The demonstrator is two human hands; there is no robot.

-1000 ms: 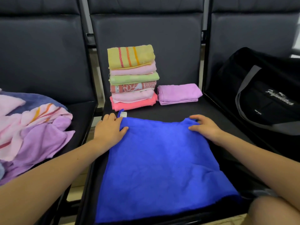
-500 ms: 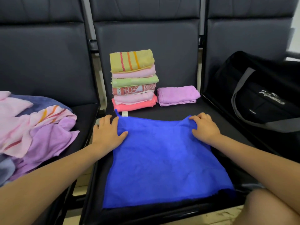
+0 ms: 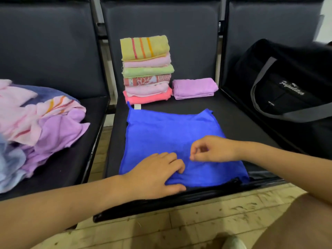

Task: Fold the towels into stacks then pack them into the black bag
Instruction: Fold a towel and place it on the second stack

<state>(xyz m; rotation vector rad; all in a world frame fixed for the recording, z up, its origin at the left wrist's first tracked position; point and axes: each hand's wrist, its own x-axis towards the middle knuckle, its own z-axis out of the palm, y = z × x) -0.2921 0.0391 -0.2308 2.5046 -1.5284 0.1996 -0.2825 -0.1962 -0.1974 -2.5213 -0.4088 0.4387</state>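
A blue towel [image 3: 172, 139] lies spread flat on the middle black seat [image 3: 233, 119]. My left hand [image 3: 158, 175] rests on its near edge, with the fingertips curled onto the cloth and the thumb along the hem, gripping it. My right hand [image 3: 213, 150] is just above the towel's near middle, its fingers curled towards the thumb with no cloth visible between them. A stack of several folded towels [image 3: 146, 69] stands at the back of the seat, with a folded purple towel [image 3: 195, 88] beside it. The black bag [image 3: 291, 83] sits on the right seat.
A loose pile of pink, purple and blue unfolded towels [image 3: 41, 123] covers the left seat. Seat backs close off the far side. Tiled floor [image 3: 161, 227] shows below the seat's front edge, and my knee [image 3: 296, 221] is at the lower right.
Both hands left the towel's far corners and came back to its near edge. The towel now lies flat, and the view tilted further down.
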